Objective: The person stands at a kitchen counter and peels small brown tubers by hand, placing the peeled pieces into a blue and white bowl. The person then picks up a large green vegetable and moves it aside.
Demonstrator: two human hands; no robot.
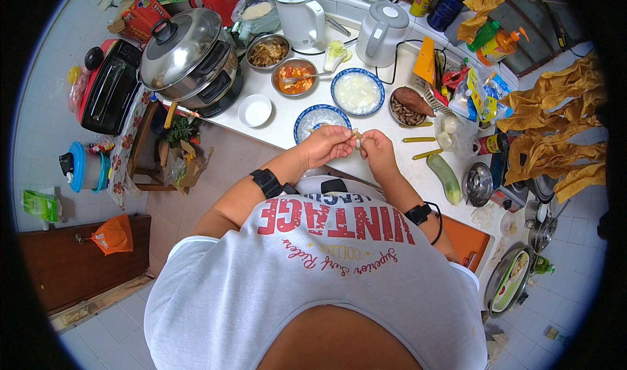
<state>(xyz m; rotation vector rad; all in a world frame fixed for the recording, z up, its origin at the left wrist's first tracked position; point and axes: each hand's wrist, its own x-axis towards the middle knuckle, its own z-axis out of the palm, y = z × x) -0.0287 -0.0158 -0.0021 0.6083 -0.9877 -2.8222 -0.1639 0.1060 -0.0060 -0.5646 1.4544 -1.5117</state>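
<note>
My left hand (329, 146) and my right hand (377, 149) meet near the counter's front edge. The fingertips of both pinch a small greenish piece of vegetable (358, 136), perhaps a bean pod, mostly covered by the fingers. Just behind my left hand is a blue-patterned bowl (321, 113), partly hidden by that hand. Farther back stands another blue-rimmed bowl (358, 92) with white food in pale liquid. Several slim green pods (419, 139) lie right of my right hand, beside a pale green squash (445, 179). A steel bowl of peanuts (408, 115) holds a sweet potato (413, 101).
A large steel steamer (188, 61) stands at the left. Near it are a white bowl (255, 111), a steel bowl of red food (294, 77) with a utensil, and a steel bowl of brown food (268, 51). Two electric kettles (301, 20) stand behind. Dried brown sheets (558, 110) hang at right.
</note>
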